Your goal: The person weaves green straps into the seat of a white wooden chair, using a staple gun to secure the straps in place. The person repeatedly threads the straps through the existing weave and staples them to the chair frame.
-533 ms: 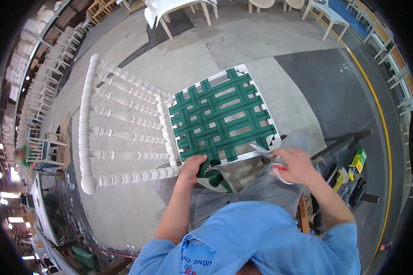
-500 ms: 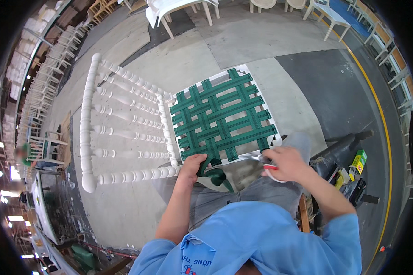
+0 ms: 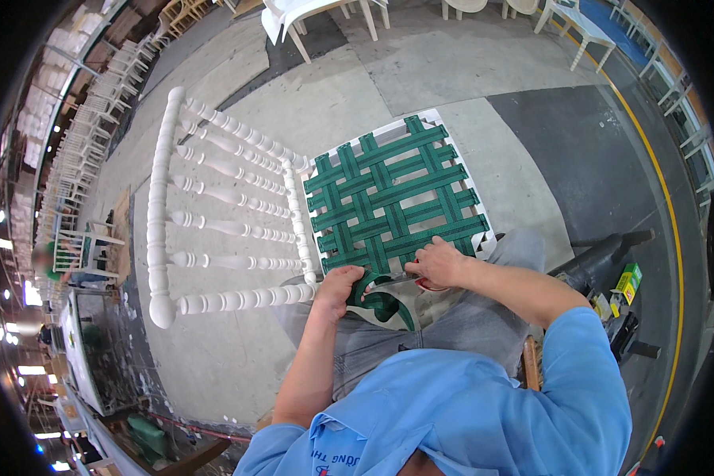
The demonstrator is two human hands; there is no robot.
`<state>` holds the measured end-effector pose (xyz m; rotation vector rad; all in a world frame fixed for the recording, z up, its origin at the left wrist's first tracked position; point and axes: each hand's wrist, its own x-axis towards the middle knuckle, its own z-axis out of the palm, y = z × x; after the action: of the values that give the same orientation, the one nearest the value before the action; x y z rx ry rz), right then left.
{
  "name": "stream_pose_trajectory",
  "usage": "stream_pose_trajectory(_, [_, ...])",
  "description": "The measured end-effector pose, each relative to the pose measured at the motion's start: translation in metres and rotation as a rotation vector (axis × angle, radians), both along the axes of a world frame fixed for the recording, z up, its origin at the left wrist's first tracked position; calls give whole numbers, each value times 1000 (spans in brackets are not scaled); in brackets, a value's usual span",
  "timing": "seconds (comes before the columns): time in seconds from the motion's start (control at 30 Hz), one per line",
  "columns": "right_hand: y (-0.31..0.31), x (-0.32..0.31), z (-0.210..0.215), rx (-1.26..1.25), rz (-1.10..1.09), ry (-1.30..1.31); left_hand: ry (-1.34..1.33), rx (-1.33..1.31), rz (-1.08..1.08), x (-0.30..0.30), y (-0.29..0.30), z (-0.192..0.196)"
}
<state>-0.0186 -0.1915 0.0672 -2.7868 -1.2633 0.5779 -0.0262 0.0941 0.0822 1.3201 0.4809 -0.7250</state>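
A white chair frame [image 3: 159,222] with turned spindles lies tipped in front of me, its back toward the left. Green webbing [image 3: 389,211] is woven across its seat. At the near edge of the seat, my left hand [image 3: 339,289] is closed on a loose green webbing strap [image 3: 385,308], whose free end curls down over my lap. My right hand [image 3: 441,262] grips red-handled scissors [image 3: 428,284] beside the near seat rail. Their blades point left toward the strap; whether they touch it is hard to see.
At right, a dark bench [image 3: 603,247] holds a green and yellow box [image 3: 628,279] and small items. White furniture [image 3: 309,17] stands beyond the chair. Rows of chairs [image 3: 83,151] line the far left, where another person [image 3: 44,258] sits. A green object [image 3: 147,435] lies lower left.
My right hand has moved left with the scissors, bringing their blades close to the strap by my left hand. My left hand keeps its hold on the strap.
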Motion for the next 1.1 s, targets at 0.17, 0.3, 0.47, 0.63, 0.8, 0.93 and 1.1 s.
stream_pose_trajectory(0.17, [1,2,-8,95,43,-68,-10,29,-18,-3,-2,1])
stream_pose_trajectory(0.3, [15,3,-16,163,5,-26,-52,1,30,-5,-10,7])
stream_pose_trajectory(0.47, [-9,-7,12,372,-279,-1,-190,-125,142,-5,1,34])
stream_pose_trajectory(0.63, [-100,-68,71,694,-1145,-58,-314,-233,178,-2,-22,80])
stream_pose_trajectory(0.8, [-209,-220,76,678,-1817,-458,-441,-328,59,-4,-55,100])
stream_pose_trajectory(0.93, [-240,-363,56,252,-2000,-586,-445,-367,68,-7,-77,114])
stream_pose_trajectory(1.1, [-240,-425,40,-9,-2066,-566,-513,-438,-12,5,-101,137])
